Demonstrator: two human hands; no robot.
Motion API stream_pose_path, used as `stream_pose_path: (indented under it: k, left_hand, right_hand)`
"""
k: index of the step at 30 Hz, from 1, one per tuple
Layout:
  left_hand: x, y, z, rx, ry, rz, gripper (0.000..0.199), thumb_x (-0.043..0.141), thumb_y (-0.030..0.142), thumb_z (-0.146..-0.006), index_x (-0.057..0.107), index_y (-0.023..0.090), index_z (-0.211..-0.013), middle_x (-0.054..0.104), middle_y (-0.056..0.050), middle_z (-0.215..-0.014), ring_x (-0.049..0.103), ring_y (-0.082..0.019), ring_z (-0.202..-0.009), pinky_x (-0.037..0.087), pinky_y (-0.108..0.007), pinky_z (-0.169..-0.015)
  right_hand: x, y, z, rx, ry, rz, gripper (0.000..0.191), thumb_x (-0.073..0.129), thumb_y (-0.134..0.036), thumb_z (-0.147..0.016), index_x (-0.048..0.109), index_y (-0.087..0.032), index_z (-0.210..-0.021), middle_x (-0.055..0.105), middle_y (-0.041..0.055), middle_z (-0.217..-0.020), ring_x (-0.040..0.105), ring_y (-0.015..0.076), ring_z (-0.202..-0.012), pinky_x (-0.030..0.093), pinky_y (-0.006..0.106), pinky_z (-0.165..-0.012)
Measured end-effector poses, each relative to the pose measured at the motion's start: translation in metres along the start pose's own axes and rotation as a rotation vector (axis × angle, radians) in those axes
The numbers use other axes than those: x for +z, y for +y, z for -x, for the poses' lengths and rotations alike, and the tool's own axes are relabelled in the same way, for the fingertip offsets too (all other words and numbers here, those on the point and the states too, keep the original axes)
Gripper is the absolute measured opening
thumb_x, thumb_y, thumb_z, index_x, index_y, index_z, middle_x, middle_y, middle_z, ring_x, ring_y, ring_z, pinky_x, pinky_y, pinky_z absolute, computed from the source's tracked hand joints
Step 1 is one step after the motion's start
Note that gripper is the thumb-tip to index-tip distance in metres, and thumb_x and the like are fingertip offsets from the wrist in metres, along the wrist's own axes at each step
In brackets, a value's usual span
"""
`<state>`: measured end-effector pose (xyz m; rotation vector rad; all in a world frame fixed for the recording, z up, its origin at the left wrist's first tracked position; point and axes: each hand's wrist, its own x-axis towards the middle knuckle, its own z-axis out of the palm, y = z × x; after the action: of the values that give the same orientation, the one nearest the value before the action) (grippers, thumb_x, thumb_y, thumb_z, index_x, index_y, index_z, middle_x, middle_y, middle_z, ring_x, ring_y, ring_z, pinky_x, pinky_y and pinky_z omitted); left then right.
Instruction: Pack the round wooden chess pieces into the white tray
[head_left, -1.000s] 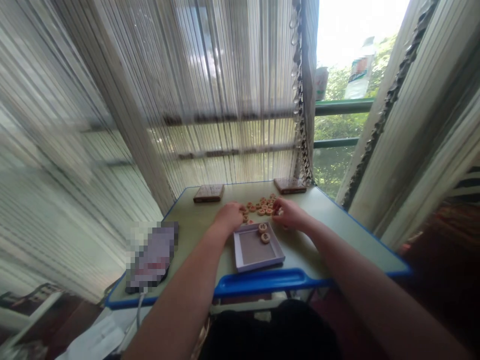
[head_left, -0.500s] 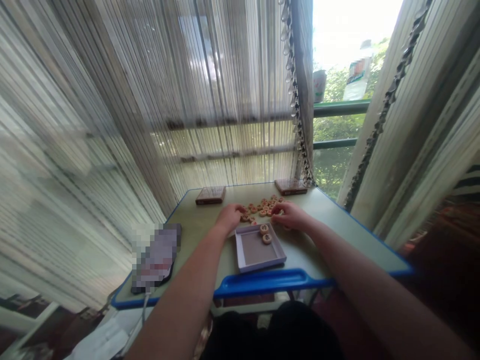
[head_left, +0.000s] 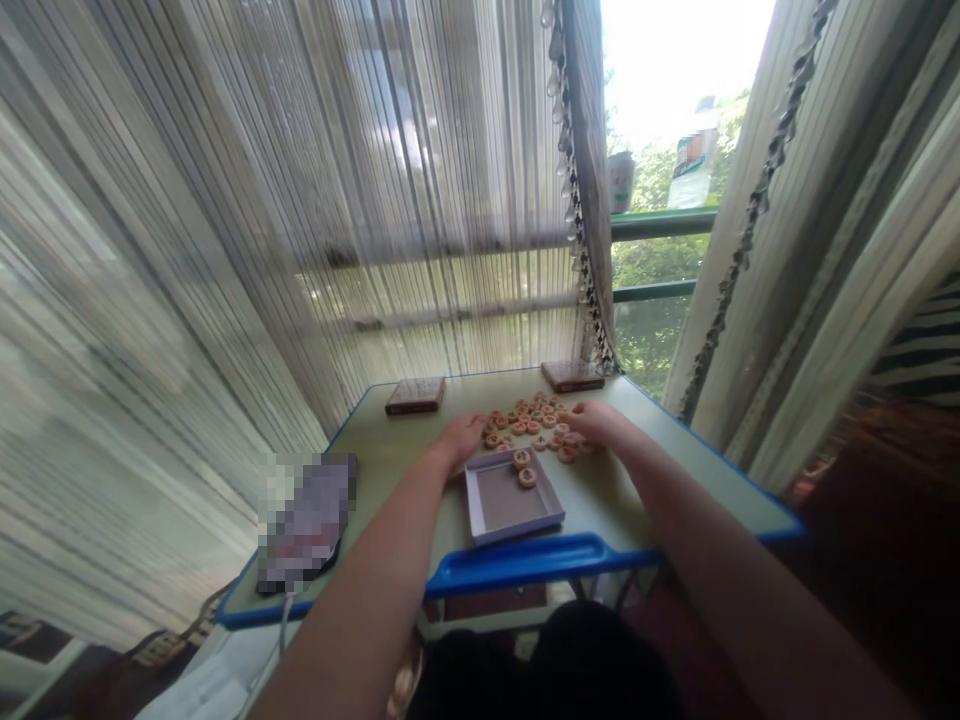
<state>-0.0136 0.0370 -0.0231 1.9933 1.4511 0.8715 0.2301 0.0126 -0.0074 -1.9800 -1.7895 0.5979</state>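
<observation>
Many round wooden pieces with markings lie spread over the pale green table. At their left edge is my left hand, its fingertips beside the nearest pieces; whether it grips one is too small to tell. My right hand rests at the right edge of the pieces with its fingers bent over them, and what lies under them is partly hidden. Between my forearms stands a shallow white open box. Two round pieces sit inside it near its back right corner.
Two flat brown boxes stand at the table's far edge, one left and one right. A phone with a cable lies at the left edge. Beyond are string curtains, a can and a bottle by the window.
My right hand has shifted slightly right and away, and more pieces show between my hands. The whole view has moved a little. Both pieces in the white box remain in place.
</observation>
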Motion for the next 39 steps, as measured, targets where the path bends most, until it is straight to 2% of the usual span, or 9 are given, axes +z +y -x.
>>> stream_pose_path:
  k: [6,9,12,16,21,26,30,34,39]
  left_hand:
    - [-0.001,0.003,0.009,-0.105,-0.070,0.236,0.029,0.055,0.023,-0.074,0.066,0.011,-0.097,0.068,-0.010,-0.101,0.061,-0.019,-0.093,0.046,-0.030,-0.085]
    - [-0.002,0.002,0.009,-0.085,-0.096,0.203,0.033,0.063,0.018,-0.066,0.067,0.011,-0.098,0.068,-0.009,-0.099,0.062,-0.020,-0.089,0.048,-0.030,-0.081]
    - [-0.004,0.001,0.008,-0.025,-0.132,0.130,0.029,0.066,0.027,-0.064,0.069,0.012,-0.088,0.069,-0.010,-0.096,0.062,-0.023,-0.090,0.047,-0.032,-0.081]
    - [-0.006,0.000,0.007,0.028,-0.174,0.071,0.023,0.069,0.029,-0.060,0.071,0.014,-0.078,0.066,-0.009,-0.105,0.059,-0.023,-0.098,0.044,-0.031,-0.088]
    - [-0.003,-0.002,0.005,-0.003,-0.119,0.069,0.019,0.064,0.022,-0.063,0.070,0.014,-0.079,0.069,-0.008,-0.094,0.062,-0.021,-0.091,0.046,-0.030,-0.083]
    - [0.000,-0.005,0.004,0.032,-0.061,0.015,0.016,0.060,0.020,-0.067,0.070,0.014,-0.078,0.069,-0.008,-0.098,0.061,-0.020,-0.091,0.045,-0.031,-0.085]
    - [-0.002,-0.005,0.004,-0.055,-0.068,0.122,0.021,0.054,0.021,-0.070,0.070,0.013,-0.081,0.068,-0.009,-0.099,0.062,-0.020,-0.091,0.046,-0.030,-0.084]
    - [-0.005,-0.002,0.007,-0.093,-0.106,0.194,0.024,0.054,0.010,-0.060,0.071,0.016,-0.075,0.063,-0.006,-0.114,0.057,-0.021,-0.105,0.042,-0.028,-0.093]
    - [-0.006,-0.005,0.007,-0.070,-0.104,0.165,0.033,0.056,0.004,-0.054,0.072,0.015,-0.080,0.056,-0.010,-0.124,0.052,-0.024,-0.113,0.035,-0.031,-0.101]
  right_hand:
    - [0.004,-0.008,0.011,-0.091,-0.159,-0.238,0.024,0.057,-0.024,-0.072,0.067,-0.013,-0.091,0.067,0.0053,-0.080,0.060,0.0137,-0.064,0.045,0.020,-0.054]
    - [0.008,-0.009,0.010,-0.109,-0.116,-0.198,0.028,0.058,-0.022,-0.071,0.066,-0.013,-0.096,0.067,0.0063,-0.079,0.060,0.0151,-0.065,0.045,0.022,-0.056]
    - [0.012,-0.008,0.006,-0.152,-0.030,-0.120,0.031,0.059,-0.024,-0.071,0.066,-0.015,-0.100,0.066,0.0080,-0.087,0.060,0.0171,-0.070,0.046,0.025,-0.063]
    - [0.020,-0.007,0.005,-0.434,0.132,0.061,0.026,0.062,-0.030,-0.070,0.071,-0.021,-0.093,0.060,0.0089,-0.100,0.055,0.0219,-0.091,0.041,0.032,-0.084]
    - [0.031,-0.010,0.004,-0.668,0.093,0.107,0.023,0.061,-0.035,-0.073,0.072,-0.025,-0.090,0.058,0.0073,-0.091,0.050,0.0218,-0.094,0.037,0.035,-0.090]
    - [0.034,-0.003,-0.003,-0.644,0.148,0.117,0.023,0.061,-0.031,-0.073,0.070,-0.023,-0.093,0.058,0.0078,-0.093,0.048,0.0230,-0.099,0.036,0.036,-0.093]
    - [0.034,0.000,-0.004,-0.621,0.173,0.151,0.028,0.060,-0.036,-0.074,0.067,-0.023,-0.099,0.058,0.0080,-0.095,0.048,0.0237,-0.100,0.036,0.037,-0.092]
    - [0.032,-0.003,-0.003,-0.667,0.160,0.176,0.022,0.063,-0.037,-0.072,0.070,-0.023,-0.087,0.056,0.0065,-0.089,0.050,0.0213,-0.092,0.037,0.035,-0.090]
    - [0.031,-0.005,-0.001,-0.657,0.133,0.162,0.020,0.062,-0.034,-0.072,0.069,-0.022,-0.086,0.054,0.0053,-0.087,0.050,0.0203,-0.090,0.037,0.034,-0.088]
